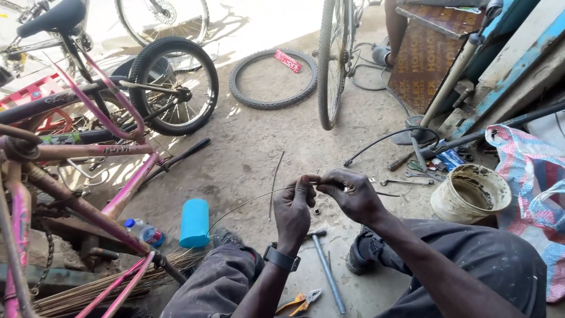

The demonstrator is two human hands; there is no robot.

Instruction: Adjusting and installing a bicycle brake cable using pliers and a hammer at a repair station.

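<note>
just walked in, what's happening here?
A person sits on the ground with both hands raised in front of them. The left hand and the right hand pinch the end of a thin wire cable that trails off to the left toward a pink bicycle. A hammer and pliers lie between the legs; a dirty bucket and spanners sit to the right.

Pink bicycle frame [88, 147] left — loose tyre [272, 79] on floor, blue bottle [194, 222], hammer [326, 268], dirty bucket [469, 193] right.
</note>
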